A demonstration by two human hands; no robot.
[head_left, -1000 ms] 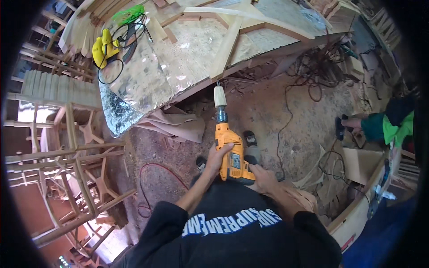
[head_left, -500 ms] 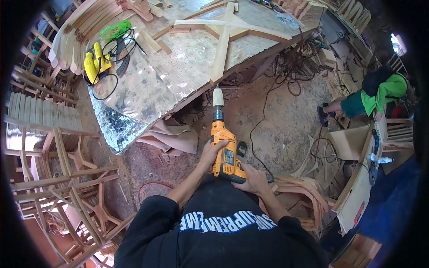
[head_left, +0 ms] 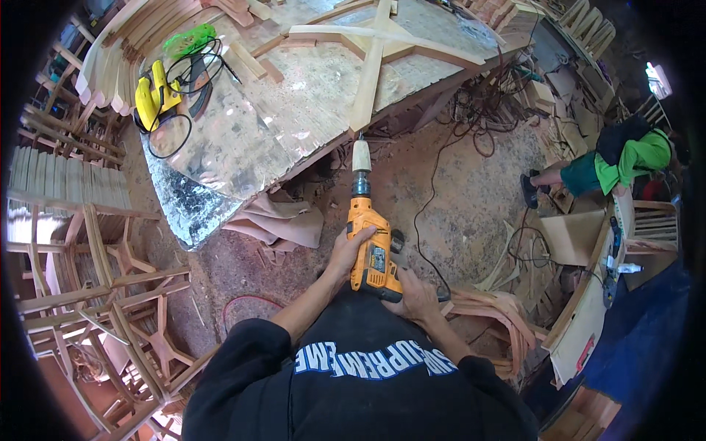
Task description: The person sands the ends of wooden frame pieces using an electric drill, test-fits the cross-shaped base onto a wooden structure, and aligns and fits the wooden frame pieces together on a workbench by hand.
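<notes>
A yellow-orange power drill (head_left: 373, 246) points away from me, toward the workbench edge. My left hand (head_left: 346, 252) is wrapped round the side of its body, thumb across the top. My right hand (head_left: 416, 295) grips it at the rear handle, with those fingers partly hidden. Ahead of the pale sleeve round the chuck (head_left: 360, 156), a short bit meets or nearly meets the near end of a wooden cross frame (head_left: 366, 99); I cannot tell how deep it is. The frame lies on the workbench (head_left: 265, 143), that end at the bench edge.
A yellow corded power tool (head_left: 152, 95) lies on the bench's left, near stacked curved wood pieces (head_left: 121, 70). Wooden chair frames (head_left: 110, 294) crowd the left. The drill's black cord (head_left: 421, 220) crosses the floor. At right, a person in green (head_left: 632, 158) bends over.
The view has shifted slightly. Both hands keep their hold on the drill, and its tip stays at the frame's end.
</notes>
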